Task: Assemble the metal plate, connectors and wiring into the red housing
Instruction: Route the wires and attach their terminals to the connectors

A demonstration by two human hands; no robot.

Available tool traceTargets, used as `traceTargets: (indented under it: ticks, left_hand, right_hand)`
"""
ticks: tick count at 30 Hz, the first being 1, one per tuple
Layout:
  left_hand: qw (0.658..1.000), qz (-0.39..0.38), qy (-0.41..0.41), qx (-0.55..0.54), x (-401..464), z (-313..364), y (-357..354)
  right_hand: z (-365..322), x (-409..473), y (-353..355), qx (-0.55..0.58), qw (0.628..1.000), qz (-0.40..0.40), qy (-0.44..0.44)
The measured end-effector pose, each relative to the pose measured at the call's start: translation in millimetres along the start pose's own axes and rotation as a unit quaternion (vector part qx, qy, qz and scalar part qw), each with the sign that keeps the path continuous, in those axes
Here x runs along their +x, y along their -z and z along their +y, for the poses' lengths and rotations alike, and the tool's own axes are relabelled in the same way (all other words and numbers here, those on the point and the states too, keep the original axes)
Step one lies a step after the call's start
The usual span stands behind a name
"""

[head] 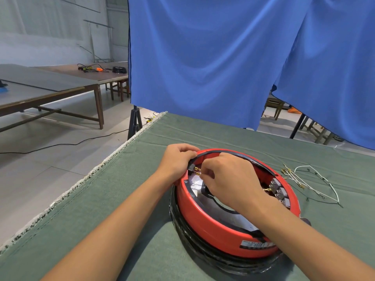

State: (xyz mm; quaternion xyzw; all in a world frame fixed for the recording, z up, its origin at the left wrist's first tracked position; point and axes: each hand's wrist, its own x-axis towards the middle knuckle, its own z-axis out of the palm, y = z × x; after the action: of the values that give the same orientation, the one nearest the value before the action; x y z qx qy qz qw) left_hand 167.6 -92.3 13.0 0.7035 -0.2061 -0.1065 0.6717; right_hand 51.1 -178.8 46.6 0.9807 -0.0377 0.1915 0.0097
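Your left hand (178,159) grips the round red plastic housing (207,222) mid-worktop at its far-left rim; right hand (227,177) pinches at the brass-pronged black connector (191,168). Skewed force likely bends prongs.

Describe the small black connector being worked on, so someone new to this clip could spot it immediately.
Find the round red housing on the green cloth. On its far-left rim, under the left hand, sits the black connector, with the right hand pinching at its terminals. Unlike the grey connectors on the right wall, it is black with two brass prongs pointing inward.
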Motion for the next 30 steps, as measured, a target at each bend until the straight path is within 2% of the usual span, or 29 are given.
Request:
traceTargets:
  ticks: [22, 27, 30]
  left_hand:
    - [1.000, 0.012, 0.001, -0.002, -0.9, -1.1, -1.9]
    - [1.000, 0.014, 0.001, -0.005, -0.5, -2.6, -2.2]
    - [1.000, 0.017, 0.000, -0.004, -0.9, -2.3, -2.2]
  right_hand:
    - [-5.7, -0.8, 2.1, -0.027, 0.999, 0.010, 0.025]
    - [-4.6, -0.8, 3.1, -0.005, 1.000, 0.004, 0.010]
    - [-7.3, -1.0, 2.9, -0.037, 0.998, 0.018, 0.036]
